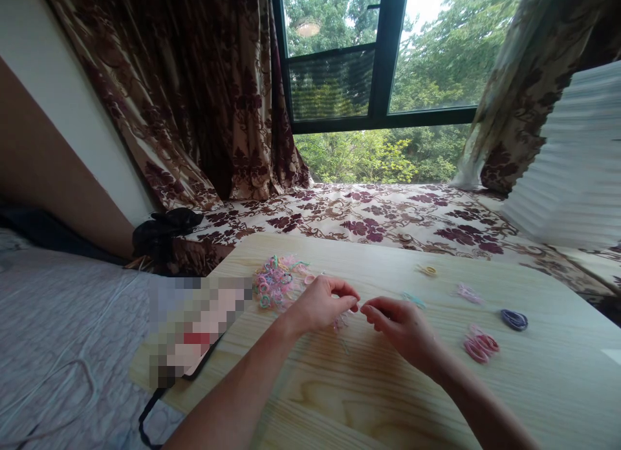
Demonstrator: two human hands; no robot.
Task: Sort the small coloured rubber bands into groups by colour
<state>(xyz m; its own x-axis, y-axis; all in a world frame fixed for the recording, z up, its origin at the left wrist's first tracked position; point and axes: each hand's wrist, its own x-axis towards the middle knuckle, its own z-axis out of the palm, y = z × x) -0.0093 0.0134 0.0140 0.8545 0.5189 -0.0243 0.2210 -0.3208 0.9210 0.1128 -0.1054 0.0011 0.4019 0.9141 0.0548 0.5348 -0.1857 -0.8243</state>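
My left hand (317, 306) hovers just above the table, thumb and forefinger closed in a pinch. Facing it, almost fingertip to fingertip, is my right hand (402, 328), also pinched. Whatever is between the fingers is too small to make out. Beyond my left wrist lies a heap of mixed-colour hair ties (276, 280), mostly pink. Some pale pink strands (341, 322) rest under my left hand. Behind my right hand is a teal bunch (414, 300). Farther right lie yellow hair ties (427, 270), a light pink bunch (468, 293), dark purple ones (514, 319) and deep pink ones (480, 344).
The light wooden table (310, 398) has rounded corners. A blurred-out flat object (208, 330) with a black cord (145, 414) sits at its left edge. Behind are a floral-covered window ledge (369, 217), curtains (247, 101) and a white pleated sheet (577, 159).
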